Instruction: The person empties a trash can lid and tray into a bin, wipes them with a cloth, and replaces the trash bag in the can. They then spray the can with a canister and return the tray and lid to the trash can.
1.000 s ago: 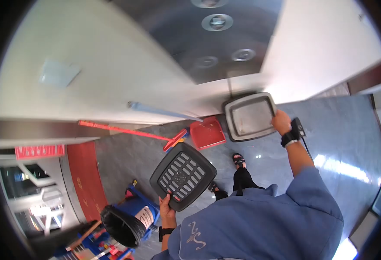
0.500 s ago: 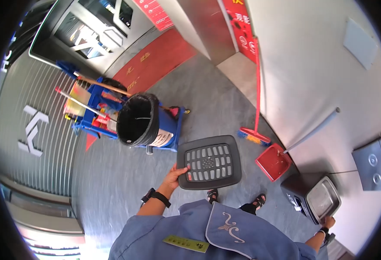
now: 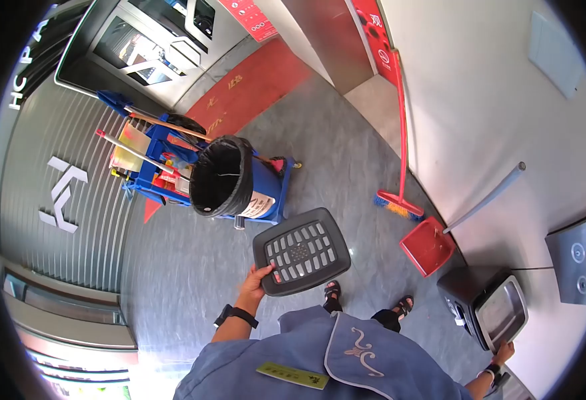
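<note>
My left hand [image 3: 253,283] grips the left edge of a black slotted grate [image 3: 336,259], a square plastic frame with rounded corners. It is held out over the floor, and the grey floor shows through its slots. At the lower right, my right hand [image 3: 504,353] is on the near edge of a shallow metal tray [image 3: 501,313]. That tray sits tilted at the top of a black bin [image 3: 457,285] by the wall. The fingers of this hand are curled over the rim and partly hidden.
A blue cleaning cart [image 3: 147,155] with a bag-lined bucket [image 3: 266,181] stands ahead to the left. A red broom [image 3: 401,147] and a red dustpan [image 3: 427,247] rest along the right wall. A red mat [image 3: 246,87] lies before the door.
The grate has shifted left and tilted slightly, with my left hand still on it. My right hand stays at the tray's edge, a little lower. The view has moved slightly.
</note>
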`<state>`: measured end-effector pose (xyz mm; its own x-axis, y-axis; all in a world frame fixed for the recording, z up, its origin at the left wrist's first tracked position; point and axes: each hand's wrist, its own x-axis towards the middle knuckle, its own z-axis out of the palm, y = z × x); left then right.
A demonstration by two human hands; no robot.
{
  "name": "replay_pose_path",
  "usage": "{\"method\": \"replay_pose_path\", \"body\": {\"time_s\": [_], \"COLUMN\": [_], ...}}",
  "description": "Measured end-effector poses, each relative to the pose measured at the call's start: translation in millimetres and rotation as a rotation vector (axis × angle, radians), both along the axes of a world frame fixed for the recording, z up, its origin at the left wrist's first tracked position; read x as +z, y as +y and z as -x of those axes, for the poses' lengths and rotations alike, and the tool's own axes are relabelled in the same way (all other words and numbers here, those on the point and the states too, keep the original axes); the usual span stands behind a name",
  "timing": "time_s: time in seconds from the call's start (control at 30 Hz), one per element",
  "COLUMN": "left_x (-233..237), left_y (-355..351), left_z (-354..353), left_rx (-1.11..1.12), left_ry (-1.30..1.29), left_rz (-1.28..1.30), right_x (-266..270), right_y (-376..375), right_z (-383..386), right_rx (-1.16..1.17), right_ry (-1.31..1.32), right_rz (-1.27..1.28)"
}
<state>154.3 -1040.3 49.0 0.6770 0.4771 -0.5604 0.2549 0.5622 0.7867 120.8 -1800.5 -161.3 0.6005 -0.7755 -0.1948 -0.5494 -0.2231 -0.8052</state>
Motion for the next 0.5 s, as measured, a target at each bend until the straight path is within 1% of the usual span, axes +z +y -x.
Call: {"method": "replay_pose_path", "body": {"time_s": [0.03, 0.07, 0.1, 0.17, 0.23, 0.27, 0.3, 0.37, 0.4, 0.43, 0.47, 0.5], "left_x": [1.1, -15.8, -17.3, -16.6, -20.0, -31.1, -38.1, -37.5, -37.6, -39.1, -44.8, -51.9], "left_y": [-5.8, -4.7, -7.8, -8.6, -2.9, 5.5, 14.2, 32.0, 45.4, 62.0, 85.4, 112.8], "left_z": [-1.0, 2.4, 1.8, -1.4, 1.8, 5.4, 7.6, 6.5, 5.8, 5.0, 6.0, 8.7], "left_rx": [-0.016, 0.005, 0.006, 0.009, 0.015, 0.029, 0.04, 0.064, 0.079, 0.091, 0.095, 0.129], "left_ry": [-0.014, -0.002, -0.001, -0.005, -0.014, -0.013, -0.012, -0.034, -0.048, -0.064, -0.085, -0.114], "left_rz": [0.01, 0.047, 0.051, 0.056, 0.1, 0.124, 0.151, 0.167, 0.169, 0.173, 0.167, 0.187], "right_x": [4.5, -8.5, -21.1, 14.2, 35.7, 44.1, 55.8, 88.2, 115.5, 99.4, 92.0, 106.3], "right_y": [6.1, -7.2, -12.2, 9.9, 33.0, 51.7, 66.5, 100.0, 138.7, 158.3, 174.1, 206.4], "right_z": [-3.0, 12.8, 14.7, 5.9, -1.5, -5.0, -8.7, -20.9, -32.7, -40.1, -45.5, -54.1], "right_rx": [-0.013, 0.062, 0.047, 0.098, 0.146, 0.121, 0.161, 0.237, 0.248, 0.227, 0.303, 0.375], "right_ry": [-0.035, -0.08, -0.134, -0.058, -0.063, -0.123, -0.078, 0.003, -0.081, -0.24, -0.16, -0.077], "right_rz": [-0.045, -0.111, -0.115, -0.068, -0.051, -0.045, -0.056, -0.066, -0.088, 0.038, 0.11, 0.184]}}
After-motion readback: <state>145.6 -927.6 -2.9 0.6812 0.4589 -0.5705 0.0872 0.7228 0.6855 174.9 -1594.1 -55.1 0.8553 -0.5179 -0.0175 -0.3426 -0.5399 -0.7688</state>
